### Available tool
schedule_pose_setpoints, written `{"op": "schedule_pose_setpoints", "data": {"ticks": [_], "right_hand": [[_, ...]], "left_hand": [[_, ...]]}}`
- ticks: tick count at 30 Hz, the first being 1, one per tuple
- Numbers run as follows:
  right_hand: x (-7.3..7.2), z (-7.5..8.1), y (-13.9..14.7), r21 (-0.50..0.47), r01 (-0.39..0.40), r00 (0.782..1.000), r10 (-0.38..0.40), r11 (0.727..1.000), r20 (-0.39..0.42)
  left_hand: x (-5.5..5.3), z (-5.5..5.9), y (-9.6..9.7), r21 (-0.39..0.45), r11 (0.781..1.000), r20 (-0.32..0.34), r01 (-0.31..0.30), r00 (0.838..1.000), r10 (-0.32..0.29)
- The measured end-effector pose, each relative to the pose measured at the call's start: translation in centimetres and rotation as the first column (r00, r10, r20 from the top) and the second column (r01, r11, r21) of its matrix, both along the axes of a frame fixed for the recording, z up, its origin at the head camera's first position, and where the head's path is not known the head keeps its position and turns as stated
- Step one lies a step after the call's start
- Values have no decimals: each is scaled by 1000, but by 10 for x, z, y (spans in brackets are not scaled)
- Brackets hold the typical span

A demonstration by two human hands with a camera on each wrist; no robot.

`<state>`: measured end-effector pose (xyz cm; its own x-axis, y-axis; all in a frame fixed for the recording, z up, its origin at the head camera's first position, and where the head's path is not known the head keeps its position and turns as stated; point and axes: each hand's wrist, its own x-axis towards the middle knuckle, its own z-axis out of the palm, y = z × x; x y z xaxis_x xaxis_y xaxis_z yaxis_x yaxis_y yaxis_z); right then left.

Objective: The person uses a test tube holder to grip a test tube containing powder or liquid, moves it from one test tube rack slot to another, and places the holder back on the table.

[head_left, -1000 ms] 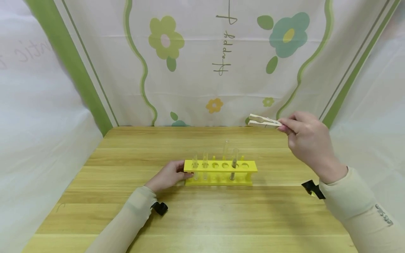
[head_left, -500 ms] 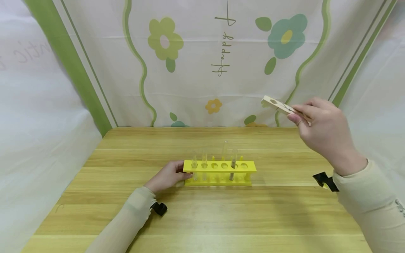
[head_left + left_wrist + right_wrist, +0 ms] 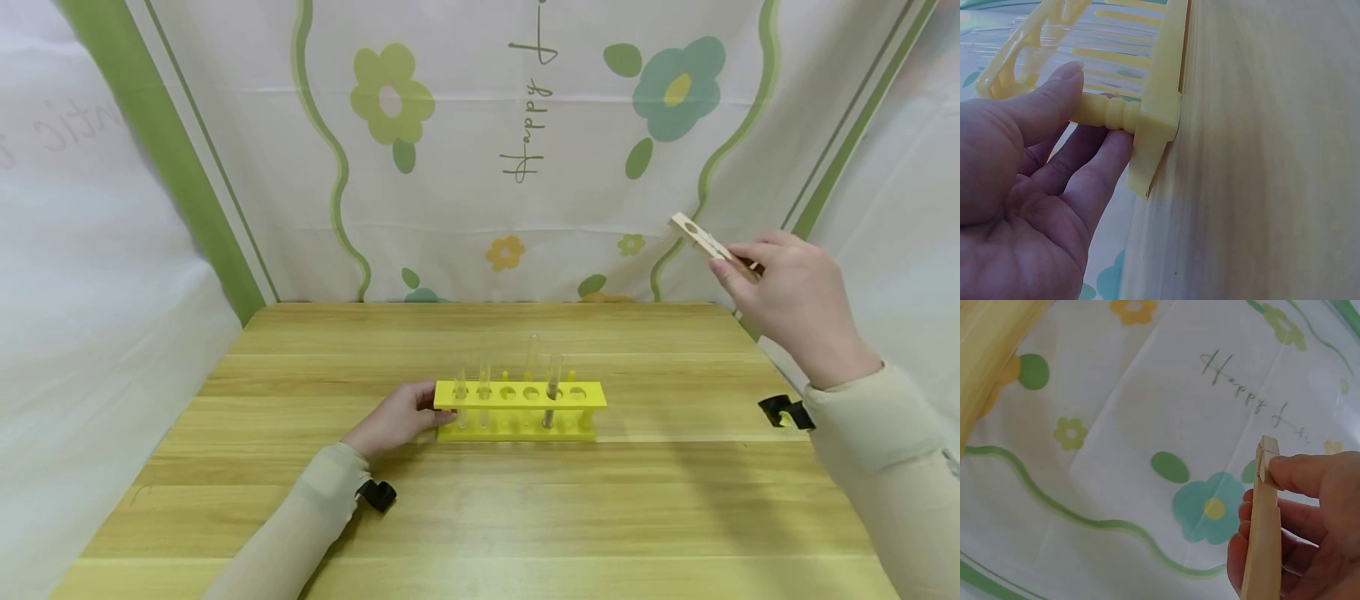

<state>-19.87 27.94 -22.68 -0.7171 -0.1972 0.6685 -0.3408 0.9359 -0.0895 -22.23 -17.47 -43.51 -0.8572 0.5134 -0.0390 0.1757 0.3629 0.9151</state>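
My left hand (image 3: 393,419) grips the left end post (image 3: 1124,114) of a yellow test tube rack (image 3: 520,397), thumb on one side and fingers on the other. Two clear test tubes (image 3: 484,375) stand in the rack's left holes. Toward the right, another test tube (image 3: 553,387) has something dark inside. Behind the holes, a clear tube (image 3: 532,354) rises at the back row of pegs. High at the right, my right hand (image 3: 802,304) pinches a wooden test tube clamp (image 3: 701,237), which points up and left. Nothing sits in the clamp's tip.
The rack stands on a wood-grain table (image 3: 480,517). A white cloth with printed flowers (image 3: 393,92) hangs behind the table, and pale cloth sides (image 3: 97,292) flank it. Black wrist mounts (image 3: 377,495) are strapped to both sleeves.
My right hand has moved right and somewhat up with the clamp, whose tip has swung upward. My left hand and the rack stay in place.
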Motion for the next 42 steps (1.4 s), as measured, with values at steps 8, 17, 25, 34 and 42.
{"op": "schedule_pose_setpoints", "data": {"ticks": [8, 17, 25, 34, 42], "right_hand": [[-26, -14, 30, -76, 126, 963, -103, 989, 249], [-56, -55, 62, -53, 180, 888, -139, 982, 438], [-70, -100, 78, -31, 197, 838, -152, 980, 525], [-75, -144, 87, -42, 207, 761, -134, 977, 635], [-76, -169, 93, -49, 226, 757, -144, 973, 637]], "left_hand": [[0, 0, -1, 4, 1000, 7, 6, 1000, -6], [1, 1, -1, 3, 1000, 3, 12, 1000, -12], [1, 1, -1, 3, 1000, 2, 10, 1000, -10], [0, -1, -1, 9, 1000, 6, 10, 1000, -10], [-1, -1, 0, 11, 1000, 8, 10, 1000, -10]]}}
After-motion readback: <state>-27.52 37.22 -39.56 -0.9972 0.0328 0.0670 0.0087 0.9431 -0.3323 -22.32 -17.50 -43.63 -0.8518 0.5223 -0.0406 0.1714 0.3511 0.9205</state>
